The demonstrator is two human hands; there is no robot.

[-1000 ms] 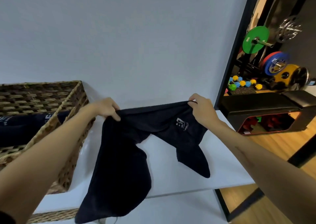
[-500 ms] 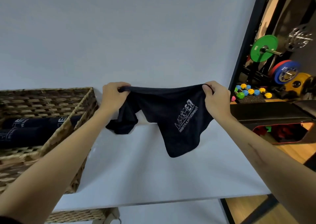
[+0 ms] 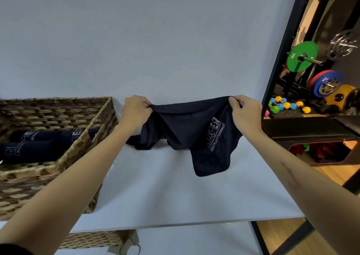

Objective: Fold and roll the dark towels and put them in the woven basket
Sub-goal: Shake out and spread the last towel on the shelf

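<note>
The left hand [image 3: 136, 110] and the right hand [image 3: 246, 112] are raised side by side above the far part of the white worktop [image 3: 155, 192], each with fingers and thumb curled tight on a top corner of the dark towel [image 3: 187, 126]. The towel's upper edge runs nearly level between them, sagging slightly in the middle. Below that edge the cloth hangs in loose folds: a bunched part droops at 7 o'clock from the left hand down to the worktop, and a longer flap with a pale printed logo [image 3: 214, 134] falls at 6 o'clock under the right hand, its rounded lower corner reaching the worktop surface or just above it; I cannot tell which.

At 9 o'clock from the hands sits the woven basket [image 3: 58, 110] on the worktop, apart from the held towel. Inside it lie rolled dark towels [image 3: 35, 147], side by side, white lettering showing. Under the worktop's near edge, at 7 o'clock, a second wicker basket [image 3: 93, 239] shows. At 3 o'clock, past a dark frame, are coloured weight plates [image 3: 303, 59] and small dumbbells [image 3: 286, 105].
</note>
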